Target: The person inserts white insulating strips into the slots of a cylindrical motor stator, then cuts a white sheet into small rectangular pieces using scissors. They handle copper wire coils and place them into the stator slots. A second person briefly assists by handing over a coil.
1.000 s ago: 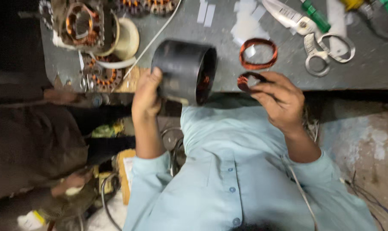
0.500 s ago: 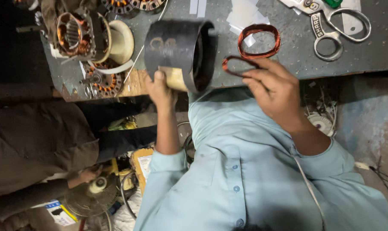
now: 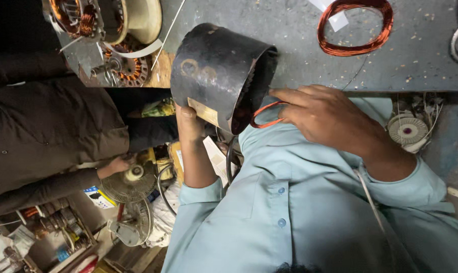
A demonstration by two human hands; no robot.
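We hold the black motor housing [image 3: 216,71] at the near edge of the grey bench [image 3: 289,45], our left hand [image 3: 190,124] gripping it from beneath. Our right hand [image 3: 325,114], just beside its open mouth, pinches a small copper wire loop [image 3: 266,115] there. A larger copper coil [image 3: 355,26] lies beyond the housing.

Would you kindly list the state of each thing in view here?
Black motor housing: tilted, open end toward right hand, held from below by left hand.
Small copper coil: pinched in right hand, at the housing's mouth.
Large copper coil: flat on grey bench, untouched.
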